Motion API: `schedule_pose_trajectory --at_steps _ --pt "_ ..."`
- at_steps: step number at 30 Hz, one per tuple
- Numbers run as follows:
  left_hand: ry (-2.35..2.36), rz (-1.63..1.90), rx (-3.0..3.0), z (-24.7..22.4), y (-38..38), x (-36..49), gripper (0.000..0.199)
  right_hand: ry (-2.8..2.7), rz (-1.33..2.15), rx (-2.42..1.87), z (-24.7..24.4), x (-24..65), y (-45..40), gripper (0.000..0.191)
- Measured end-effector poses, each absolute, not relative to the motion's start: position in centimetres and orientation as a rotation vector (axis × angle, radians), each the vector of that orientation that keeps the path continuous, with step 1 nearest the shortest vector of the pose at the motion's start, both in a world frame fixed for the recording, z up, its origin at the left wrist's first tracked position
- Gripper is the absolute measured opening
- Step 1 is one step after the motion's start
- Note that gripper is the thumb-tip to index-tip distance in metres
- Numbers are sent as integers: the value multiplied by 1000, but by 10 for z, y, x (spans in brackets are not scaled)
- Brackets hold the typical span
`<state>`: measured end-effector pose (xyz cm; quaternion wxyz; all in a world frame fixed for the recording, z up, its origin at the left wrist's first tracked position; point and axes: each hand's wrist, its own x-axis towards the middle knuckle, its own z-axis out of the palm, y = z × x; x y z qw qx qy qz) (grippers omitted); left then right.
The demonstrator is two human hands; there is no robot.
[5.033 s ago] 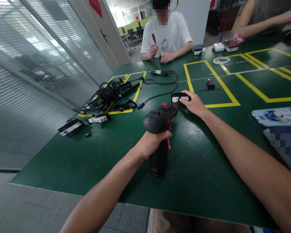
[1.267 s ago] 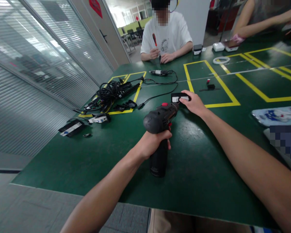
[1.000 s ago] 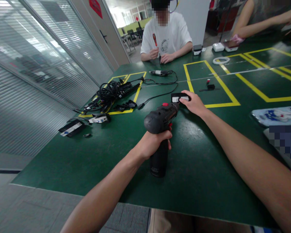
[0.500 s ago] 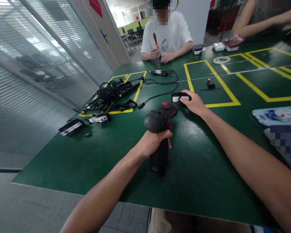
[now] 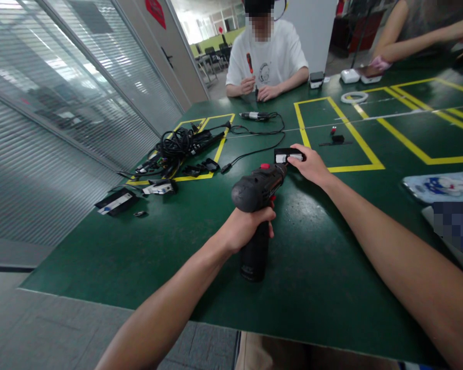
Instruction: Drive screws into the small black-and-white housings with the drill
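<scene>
My left hand (image 5: 250,226) is wrapped round the grip of a black cordless drill (image 5: 256,190) with a red switch on top. The drill's nose points forward and to the right, close against a small black box with a white label (image 5: 285,155). Between thumb and fingers, my right hand (image 5: 307,163) grips the right end of that box. Whether the drill's bit touches the box is hidden behind the chuck. Both hands are above the green table (image 5: 170,267).
Tangled black cables (image 5: 177,144) lie at the left within yellow tape. Small black parts and a labelled black box (image 5: 116,201) are nearer. A pen-like tool (image 5: 254,116) with a cord lies ahead. A phone (image 5: 440,186) is at right. Across sits a person (image 5: 270,56) holding a screwdriver.
The whole view has shifted very slightly. Both hands, the drill and the box keep the same positions relative to each other.
</scene>
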<state>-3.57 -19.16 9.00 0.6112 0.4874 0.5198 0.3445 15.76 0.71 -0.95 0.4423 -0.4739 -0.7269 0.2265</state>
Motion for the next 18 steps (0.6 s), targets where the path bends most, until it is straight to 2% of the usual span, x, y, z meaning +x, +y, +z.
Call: schedule_pose_trajectory --at_steps 18 --pt "1196 795 1138 90 -191 -36 19 -1805 548 -1166 -12 158 9 41"
